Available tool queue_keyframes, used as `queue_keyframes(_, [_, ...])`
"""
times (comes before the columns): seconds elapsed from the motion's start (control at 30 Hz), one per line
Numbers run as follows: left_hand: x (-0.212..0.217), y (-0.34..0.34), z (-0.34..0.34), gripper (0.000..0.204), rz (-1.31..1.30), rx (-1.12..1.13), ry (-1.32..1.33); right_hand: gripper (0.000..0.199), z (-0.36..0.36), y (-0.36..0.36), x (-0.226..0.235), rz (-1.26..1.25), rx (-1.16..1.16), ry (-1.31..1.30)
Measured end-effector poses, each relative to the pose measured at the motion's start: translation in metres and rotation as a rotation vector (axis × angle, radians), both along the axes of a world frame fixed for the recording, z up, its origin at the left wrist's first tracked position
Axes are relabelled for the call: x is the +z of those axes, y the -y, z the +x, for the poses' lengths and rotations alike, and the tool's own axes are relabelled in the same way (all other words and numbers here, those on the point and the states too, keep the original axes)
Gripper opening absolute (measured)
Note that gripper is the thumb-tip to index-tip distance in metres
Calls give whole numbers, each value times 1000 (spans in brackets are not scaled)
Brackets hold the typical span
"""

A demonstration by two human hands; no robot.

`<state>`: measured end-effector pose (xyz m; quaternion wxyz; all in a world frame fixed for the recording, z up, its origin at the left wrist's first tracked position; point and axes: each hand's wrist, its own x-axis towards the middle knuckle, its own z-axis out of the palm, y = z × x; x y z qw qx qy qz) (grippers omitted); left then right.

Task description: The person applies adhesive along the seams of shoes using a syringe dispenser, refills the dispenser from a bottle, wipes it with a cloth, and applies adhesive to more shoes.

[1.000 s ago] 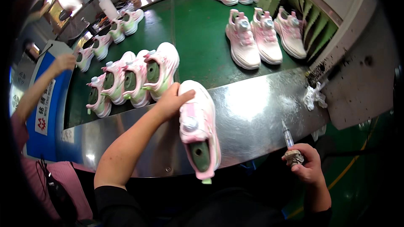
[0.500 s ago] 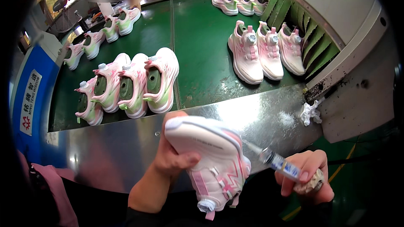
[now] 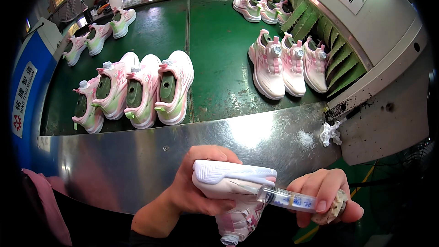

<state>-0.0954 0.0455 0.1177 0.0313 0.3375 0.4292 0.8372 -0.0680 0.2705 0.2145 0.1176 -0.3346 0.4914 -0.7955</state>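
I had the left hand (image 3: 194, 190) closed around the front part of a pale pink-and-white sports shoe (image 3: 242, 203) with a thick white rubber sole, its fingers wrapped behind the sole and its thumb pressed along the upper near the toe. The shoe stood tilted in that grip, toe end uppermost, its round grey-white lacing dial (image 3: 230, 239) hanging toward the bottom of my view. It lay between the two hands, directly against the left one and just beside the right. The right hand (image 3: 325, 192) was curled around the rear of a clear plastic syringe (image 3: 288, 200) with blue markings, pinching it next to a crumpled beige wrapping (image 3: 333, 208) at the plunger end. The thin needle pointed left across the shoe, close to the seam where sole met upper; I could not tell whether its tip touched. Both hands worked at the near edge of a shiny steel surface (image 3: 114, 167), where a crumpled white tissue (image 3: 330, 133) sat near a whitish smear (image 3: 305, 139). Beyond it, on a dark green belt (image 3: 219, 64), I saw four matching shoes (image 3: 146, 87) with dark green inserts side by side at left, and three more (image 3: 292, 71) at right beside hanging green strips (image 3: 345, 66).
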Motion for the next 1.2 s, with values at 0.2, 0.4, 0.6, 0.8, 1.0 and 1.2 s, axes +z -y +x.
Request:
queue_keyframes(0.2, [-1,-2,5,70,-12,-2,4,49,5,2,4,47,-26,84])
queue_keyframes(0.4, [2,-1,7,67,47,30,56,50,5,1,7,70,-19,32])
queue_keyframes(0.6, [-1,2,5,70,-40,99,78,49,7,-7,2,75,-29,40])
queue_keyframes(0.8, [-3,3,3,74,-56,171,113,48,7,-17,-11,72,18,7])
queue_keyframes(1.0, [7,0,3,74,17,175,374,48,14,-29,-30,93,-20,88])
queue_keyframes(1.2, [7,-4,-4,77,-72,20,501,46,24,-40,-63,-23,-28,132])
